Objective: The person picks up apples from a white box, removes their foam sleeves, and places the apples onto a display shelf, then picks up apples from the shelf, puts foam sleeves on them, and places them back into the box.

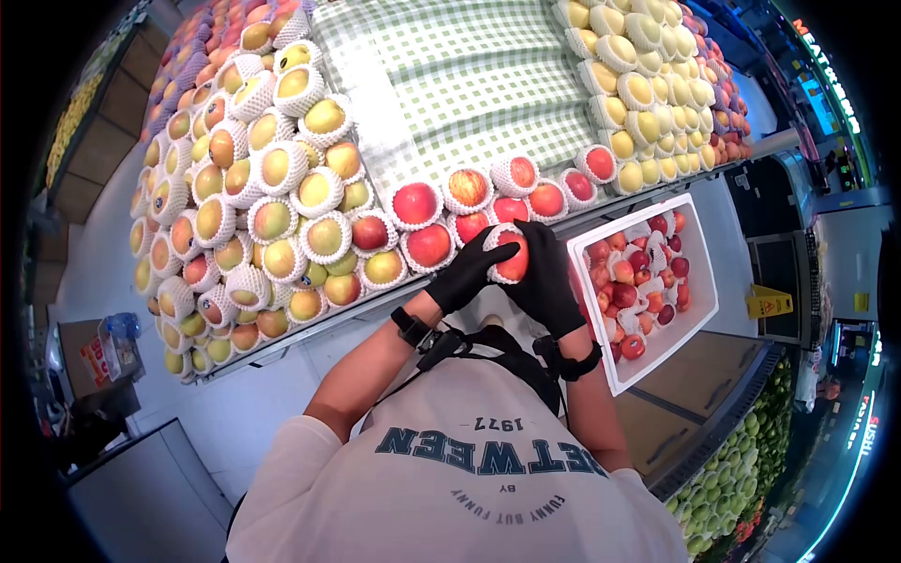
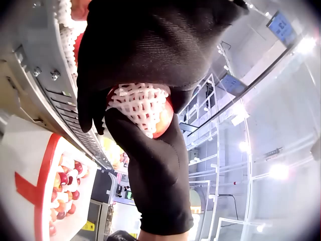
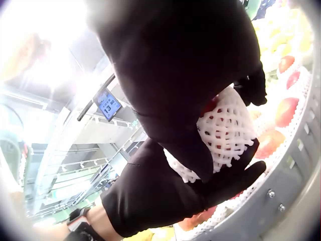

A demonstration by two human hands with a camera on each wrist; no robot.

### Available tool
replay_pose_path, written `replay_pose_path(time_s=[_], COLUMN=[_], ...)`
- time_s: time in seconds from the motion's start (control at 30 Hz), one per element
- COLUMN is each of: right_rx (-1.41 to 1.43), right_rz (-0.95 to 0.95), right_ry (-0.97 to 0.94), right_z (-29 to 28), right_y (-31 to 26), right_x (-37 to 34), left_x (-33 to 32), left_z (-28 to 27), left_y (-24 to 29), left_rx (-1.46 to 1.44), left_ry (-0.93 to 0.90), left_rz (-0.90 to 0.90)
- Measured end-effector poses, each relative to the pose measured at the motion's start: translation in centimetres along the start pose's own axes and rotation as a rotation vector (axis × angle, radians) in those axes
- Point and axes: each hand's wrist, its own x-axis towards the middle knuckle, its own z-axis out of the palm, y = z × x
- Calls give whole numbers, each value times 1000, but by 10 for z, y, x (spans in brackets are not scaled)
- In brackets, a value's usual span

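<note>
The apple row (image 1: pixel 511 207) stands before free room over checkered cloth (image 1: pixel 474 89).

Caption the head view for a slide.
Black-gloved left hand and right hand hold a foam-netted red apple before a green-checked cloth, a white box of apples alongside.

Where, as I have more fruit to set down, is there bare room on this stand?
The checkered cloth lies bare behind the red apples, between yellowish fruit left and pale fruit right. Crowded: those groups and the white box.
</note>
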Motion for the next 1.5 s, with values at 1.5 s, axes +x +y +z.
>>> replay_pose_path(time_s=[1.5], right_rx=[236], right_rz=[-107], right_ry=[108], right_z=[-82], right_y=[173], right_x=[96], left_x=[143], left_z=[-23], left_y=[19], left_rx=[1735], left_ry=[507], left_rz=[309])
